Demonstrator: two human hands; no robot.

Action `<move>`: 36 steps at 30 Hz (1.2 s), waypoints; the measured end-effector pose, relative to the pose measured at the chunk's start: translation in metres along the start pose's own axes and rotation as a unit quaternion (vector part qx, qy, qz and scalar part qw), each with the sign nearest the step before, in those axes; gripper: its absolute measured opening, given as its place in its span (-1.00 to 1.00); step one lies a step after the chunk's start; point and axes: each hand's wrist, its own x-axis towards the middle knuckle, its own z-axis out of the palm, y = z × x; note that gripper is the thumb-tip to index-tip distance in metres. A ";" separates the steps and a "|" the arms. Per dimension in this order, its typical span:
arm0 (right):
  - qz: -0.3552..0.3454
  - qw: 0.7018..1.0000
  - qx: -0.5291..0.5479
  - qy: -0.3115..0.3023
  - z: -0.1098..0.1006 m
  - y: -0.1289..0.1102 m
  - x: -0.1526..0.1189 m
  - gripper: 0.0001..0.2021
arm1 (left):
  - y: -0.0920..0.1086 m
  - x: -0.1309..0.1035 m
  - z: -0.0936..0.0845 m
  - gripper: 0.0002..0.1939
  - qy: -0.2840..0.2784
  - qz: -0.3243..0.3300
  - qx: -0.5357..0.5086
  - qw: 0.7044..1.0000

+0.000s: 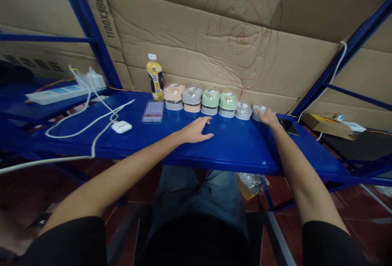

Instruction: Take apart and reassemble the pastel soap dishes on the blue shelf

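Note:
A row of small round-cornered containers stands along the back of the blue table. From the left come a pink-over-grey stack (174,96), a grey-over-pink stack (192,99), two green-over-grey stacks (210,101) (227,104) and a single grey container (243,111). At the row's right end, my right hand (268,117) has its fingers on another grey container (258,112). My left hand (197,130) rests on the table in front of the stacks, holding nothing, with thumb and fingers apart.
A yellow drink bottle (155,77) stands left of the row, behind a blurred card (153,111). Further left lie a white earphone case (121,127), white cables and a power strip (61,93). A dark phone (289,126) lies beyond my right hand, and an open cardboard box (329,126) is further right.

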 end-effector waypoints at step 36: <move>-0.444 0.882 0.131 -0.082 -0.006 -0.079 -0.113 -0.05 | -0.009 0.004 0.006 0.36 0.051 0.022 -0.117 0.992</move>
